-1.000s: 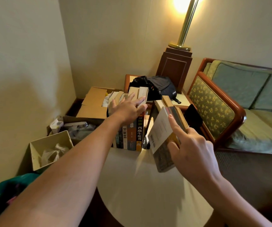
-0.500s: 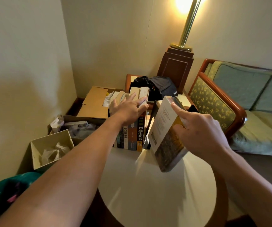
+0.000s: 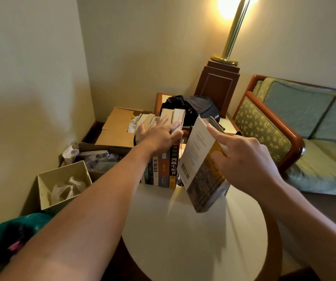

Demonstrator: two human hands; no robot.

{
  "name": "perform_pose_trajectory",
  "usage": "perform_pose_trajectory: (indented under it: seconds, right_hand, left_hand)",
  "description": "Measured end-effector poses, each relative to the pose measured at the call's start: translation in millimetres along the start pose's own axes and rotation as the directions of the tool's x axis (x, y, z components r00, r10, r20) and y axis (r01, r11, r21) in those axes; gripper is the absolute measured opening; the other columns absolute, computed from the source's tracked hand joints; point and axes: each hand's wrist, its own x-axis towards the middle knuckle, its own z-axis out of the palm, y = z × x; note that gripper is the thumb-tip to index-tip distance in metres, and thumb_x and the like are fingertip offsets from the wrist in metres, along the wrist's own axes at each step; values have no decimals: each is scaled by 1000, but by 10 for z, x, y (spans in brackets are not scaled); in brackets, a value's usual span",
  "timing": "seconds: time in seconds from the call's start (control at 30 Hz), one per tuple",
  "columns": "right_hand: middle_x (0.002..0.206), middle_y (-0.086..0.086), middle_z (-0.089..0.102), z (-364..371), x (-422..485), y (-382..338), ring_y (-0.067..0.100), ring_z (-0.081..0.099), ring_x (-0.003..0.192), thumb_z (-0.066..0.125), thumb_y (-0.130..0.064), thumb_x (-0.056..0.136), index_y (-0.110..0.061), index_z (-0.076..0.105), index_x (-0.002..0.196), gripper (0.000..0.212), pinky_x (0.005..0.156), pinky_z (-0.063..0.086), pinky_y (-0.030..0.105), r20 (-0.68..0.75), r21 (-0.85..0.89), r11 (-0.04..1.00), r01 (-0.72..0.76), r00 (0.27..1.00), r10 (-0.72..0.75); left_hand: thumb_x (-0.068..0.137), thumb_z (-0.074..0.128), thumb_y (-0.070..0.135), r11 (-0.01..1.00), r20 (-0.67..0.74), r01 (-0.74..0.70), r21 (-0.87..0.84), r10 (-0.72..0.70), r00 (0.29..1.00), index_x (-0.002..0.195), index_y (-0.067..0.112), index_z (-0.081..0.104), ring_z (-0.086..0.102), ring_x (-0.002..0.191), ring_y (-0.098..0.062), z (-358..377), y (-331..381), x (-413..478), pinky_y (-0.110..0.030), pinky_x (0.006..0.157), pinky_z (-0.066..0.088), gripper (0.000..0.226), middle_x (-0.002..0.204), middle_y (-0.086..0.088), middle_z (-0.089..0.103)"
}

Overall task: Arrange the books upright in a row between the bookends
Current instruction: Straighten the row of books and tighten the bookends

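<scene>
Head view: the right grip point(image 3: 244, 163) clasps a book point(image 3: 201, 165), long axis near upright but tilted, over the counter point(image 3: 193, 240), with the standing row point(image 3: 163, 169) just left of it under the flat, straight-fingered left grip point(image 3: 159, 136).

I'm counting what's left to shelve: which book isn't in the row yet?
The pale-backed book, held tilted in the right hand; the other books stand upright, the left hand resting on their tops.

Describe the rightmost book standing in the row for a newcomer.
On the round white table, a row of books stands under the left hand. The rightmost book has a black spine with big white characters, unlike its neighbours.
</scene>
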Motion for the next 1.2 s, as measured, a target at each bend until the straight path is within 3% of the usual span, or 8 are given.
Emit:
perform_pose_trajectory:
  seconds: [0.23, 0.4, 0.53, 0.63, 0.83, 0.97, 1.07, 1.2]
  right_hand:
    - [119, 7, 68, 12, 8, 52, 18, 61, 85, 54, -21, 100, -32, 32, 154, 60, 51, 47, 19, -38, 34, 999, -25, 999, 26]
    - [123, 15, 69, 118, 245, -51, 28, 66, 90, 53, -18, 98, -30, 33, 155, 61, 72, 61, 45, -111, 81, 996, -32, 993, 41]
    - [110, 15, 74, 221, 621, -136, 26, 65, 80, 52, -15, 95, -28, 35, 154, 63, 75, 57, 39, -132, 85, 995, -61, 989, 72]
    - [119, 18, 69, 289, 924, -182, 37, 65, 105, 51, -13, 92, -24, 42, 152, 62, 83, 50, 37, -107, 87, 983, -164, 979, 173]
    - [119, 19, 63, 482, 1235, -257, 37, 60, 107, 48, -20, 97, -8, 61, 118, 27, 75, 37, 33, 38, 26, 969, -246, 969, 245]
    - [129, 21, 53, 676, 1286, -194, 43, 49, 121, 42, -25, 99, -8, 49, 133, 39, 92, 39, 49, 177, -199, 977, -76, 978, 112]
    - [156, 20, 32, 861, 1246, 41, 47, 26, 142, 30, -38, 102, -14, 20, 157, 61, 111, 15, 71, 225, -282, 955, -91, 962, 157]
    - [169, 8, -5, 900, 1258, 291, 43, -9, 152, 25, -39, 105, -26, 1, 161, 62, 110, -6, 76, 273, -189, 967, -173, 936, 221]
  left_hand:
    - [96, 14, 72, 1000, -1, 10, -8, -10, 1000, 150, 55, 21, 12, 153, -26, -28, -34, -16, -62, 117, -3, 57, 168, 7, 6]
    - [97, 14, 71, 1000, 24, 11, 1, -11, 1000, 152, 53, 19, 11, 154, -23, -62, -10, -52, -61, 118, -4, 58, 168, 7, 4]
    - [95, 10, 73, 1000, 31, 15, 15, -15, 999, 152, 53, 16, 14, 153, -23, -65, 17, -72, -61, 119, -5, 60, 167, 10, 2]
    - [94, 8, 74, 1000, 42, 29, 10, -29, 999, 151, 56, 15, 14, 153, -22, -25, 74, -49, -63, 119, -6, 60, 167, 13, 1]
    - [104, 7, 53, 1000, 43, 3, -5, -3, 999, 153, 52, 17, 11, 153, -13, 4, 176, -19, -66, 115, -10, 50, 166, 18, 0]
    - [104, 12, 58, 996, 81, -30, -89, 37, 996, 152, 50, 19, 7, 153, -14, -62, 25, -13, -65, 116, -11, 50, 165, 18, 5]
    - [104, 23, 56, 989, -28, -29, -144, 25, 999, 153, 41, 29, 10, 154, -23, -134, -218, -92, -63, 119, -5, 52, 164, 14, 19]
    - [103, 23, 59, 979, -68, 79, -190, -94, 993, 152, 48, 25, -2, 154, -26, -84, -404, -195, -64, 120, 3, 51, 165, 14, 13]
